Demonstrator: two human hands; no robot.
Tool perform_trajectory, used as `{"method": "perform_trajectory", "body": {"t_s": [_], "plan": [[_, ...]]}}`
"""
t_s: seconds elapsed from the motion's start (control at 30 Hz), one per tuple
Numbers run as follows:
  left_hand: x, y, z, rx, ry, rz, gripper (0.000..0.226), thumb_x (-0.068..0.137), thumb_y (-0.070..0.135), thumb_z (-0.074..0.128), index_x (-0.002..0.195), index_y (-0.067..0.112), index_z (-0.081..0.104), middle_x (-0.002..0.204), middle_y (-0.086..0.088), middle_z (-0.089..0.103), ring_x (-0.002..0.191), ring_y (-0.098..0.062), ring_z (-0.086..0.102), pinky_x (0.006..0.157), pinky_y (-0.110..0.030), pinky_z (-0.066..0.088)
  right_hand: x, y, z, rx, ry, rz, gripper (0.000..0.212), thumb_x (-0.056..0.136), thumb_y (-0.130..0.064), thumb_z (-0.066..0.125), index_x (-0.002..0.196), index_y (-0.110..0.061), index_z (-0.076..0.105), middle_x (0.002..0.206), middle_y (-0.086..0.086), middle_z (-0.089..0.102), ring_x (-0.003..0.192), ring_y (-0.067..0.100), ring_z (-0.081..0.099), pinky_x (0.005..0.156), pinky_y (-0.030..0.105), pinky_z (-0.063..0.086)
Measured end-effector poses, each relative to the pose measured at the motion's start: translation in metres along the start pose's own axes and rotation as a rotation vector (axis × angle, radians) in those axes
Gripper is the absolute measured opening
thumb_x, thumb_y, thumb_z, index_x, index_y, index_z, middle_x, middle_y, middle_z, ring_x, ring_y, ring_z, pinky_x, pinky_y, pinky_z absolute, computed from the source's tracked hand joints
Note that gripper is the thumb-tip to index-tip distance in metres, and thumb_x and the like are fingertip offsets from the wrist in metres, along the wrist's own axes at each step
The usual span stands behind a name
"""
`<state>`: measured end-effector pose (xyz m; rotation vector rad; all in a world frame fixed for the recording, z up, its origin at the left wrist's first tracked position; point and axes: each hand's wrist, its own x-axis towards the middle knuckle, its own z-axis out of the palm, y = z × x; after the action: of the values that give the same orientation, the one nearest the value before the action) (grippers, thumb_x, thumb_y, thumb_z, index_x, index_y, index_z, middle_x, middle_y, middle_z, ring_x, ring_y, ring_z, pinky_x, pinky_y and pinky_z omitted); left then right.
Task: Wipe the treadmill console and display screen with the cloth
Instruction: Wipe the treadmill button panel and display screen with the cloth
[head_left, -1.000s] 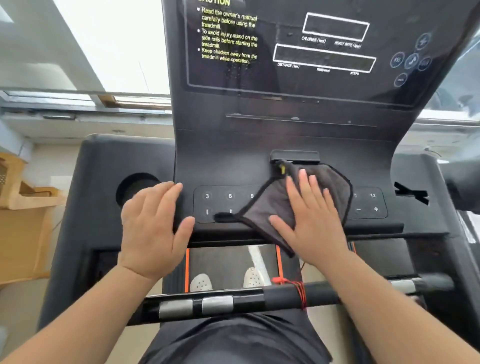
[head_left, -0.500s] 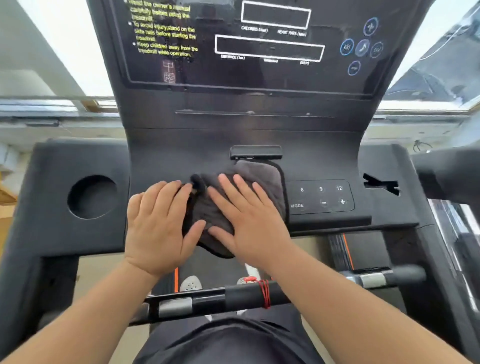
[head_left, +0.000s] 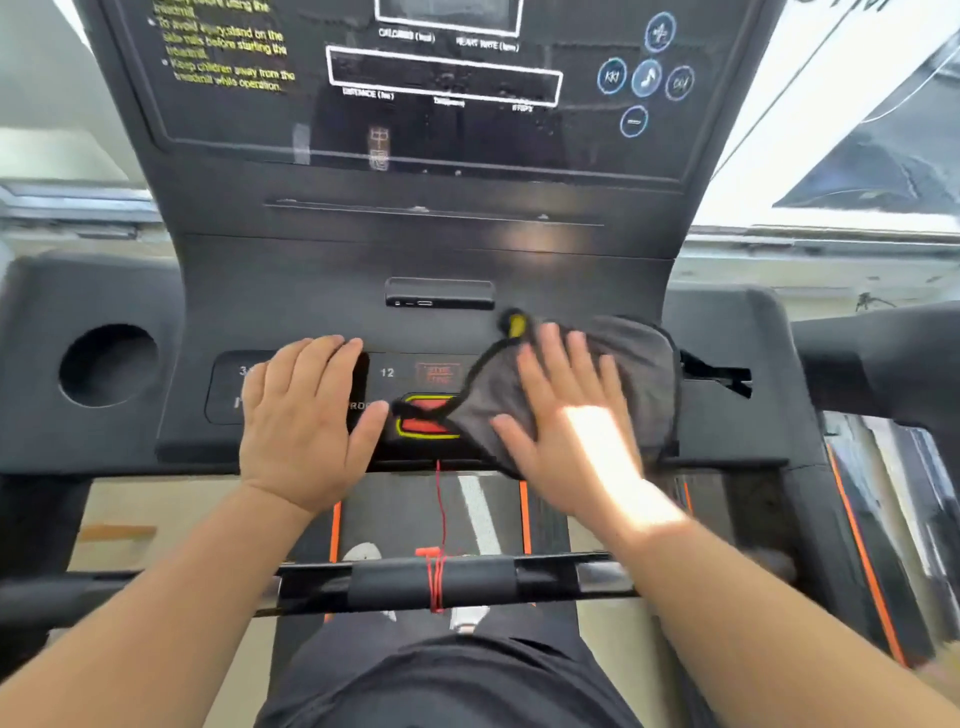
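Note:
A dark grey cloth (head_left: 641, 374) with a yellow tag lies on the right half of the black treadmill console (head_left: 322, 291), over the right button panel. My right hand (head_left: 566, 415) presses flat on it with fingers spread and straight. My left hand (head_left: 301, 421) rests flat on the left button panel, bare, with no cloth under it. The red stop button (head_left: 423, 421) with a yellow rim shows between the hands. The display screen (head_left: 441, 78) rises above, dark, with white boxes, yellow warning text and blue round icons.
A round cup hole (head_left: 106, 366) sits at the console's left. A black handlebar (head_left: 441, 582) with a red cord crosses in front of my body. The belt with orange edges runs below. Windows stand behind the treadmill.
My right hand has slid the cloth to the right, from the console's middle beside my left hand onto the right panel, uncovering the red stop button. My left hand stays on the left panel.

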<state>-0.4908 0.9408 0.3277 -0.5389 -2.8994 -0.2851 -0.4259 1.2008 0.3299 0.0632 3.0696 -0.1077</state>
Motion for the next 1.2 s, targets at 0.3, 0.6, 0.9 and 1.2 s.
{"method": "perform_trajectory", "body": {"t_s": [0.3, 0.6, 0.9, 1.2], "plan": [[0.0, 0.005, 0.0, 0.004, 0.024, -0.035, 0.066, 0.088, 0.05, 0.037, 0.134, 0.006, 0.055, 0.132, -0.016, 0.058, 0.121, -0.039, 0.048, 0.097, -0.051, 0.035, -0.034, 0.046, 0.008, -0.041, -0.008, -0.064, 0.075, 0.091, -0.07, 0.038, 0.158, -0.038, 0.036, 0.171, 0.01, 0.023, 0.154, 0.047, 0.018, 0.122, 0.068, 0.011], [0.0, 0.003, 0.001, -0.01, 0.005, -0.053, 0.065, 0.088, 0.049, 0.039, 0.135, 0.008, 0.056, 0.134, -0.013, 0.058, 0.123, -0.038, 0.049, 0.1, -0.053, 0.036, 0.026, 0.016, -0.01, -0.051, -0.054, 0.105, 0.095, 0.089, -0.084, 0.012, 0.165, -0.029, 0.005, 0.171, 0.024, -0.008, 0.155, 0.052, -0.007, 0.124, 0.066, 0.003], [-0.001, -0.006, -0.004, -0.179, 0.061, -0.013, 0.062, 0.09, 0.046, 0.04, 0.133, 0.004, 0.057, 0.134, -0.015, 0.058, 0.123, -0.04, 0.051, 0.104, -0.053, 0.036, -0.021, 0.029, 0.003, -0.108, -0.083, -0.256, 0.081, 0.093, -0.071, 0.035, 0.162, -0.028, 0.028, 0.172, 0.002, 0.017, 0.157, 0.041, 0.014, 0.122, 0.065, 0.024], [-0.003, -0.067, -0.022, -0.237, 0.124, -0.143, 0.059, 0.093, 0.041, 0.038, 0.133, 0.003, 0.058, 0.134, -0.015, 0.058, 0.123, -0.038, 0.049, 0.105, -0.052, 0.035, 0.072, -0.045, -0.002, 0.001, -0.017, 0.224, 0.108, 0.091, -0.083, 0.014, 0.163, -0.004, 0.002, 0.169, 0.026, -0.012, 0.155, 0.049, -0.007, 0.125, 0.064, 0.006]]}}
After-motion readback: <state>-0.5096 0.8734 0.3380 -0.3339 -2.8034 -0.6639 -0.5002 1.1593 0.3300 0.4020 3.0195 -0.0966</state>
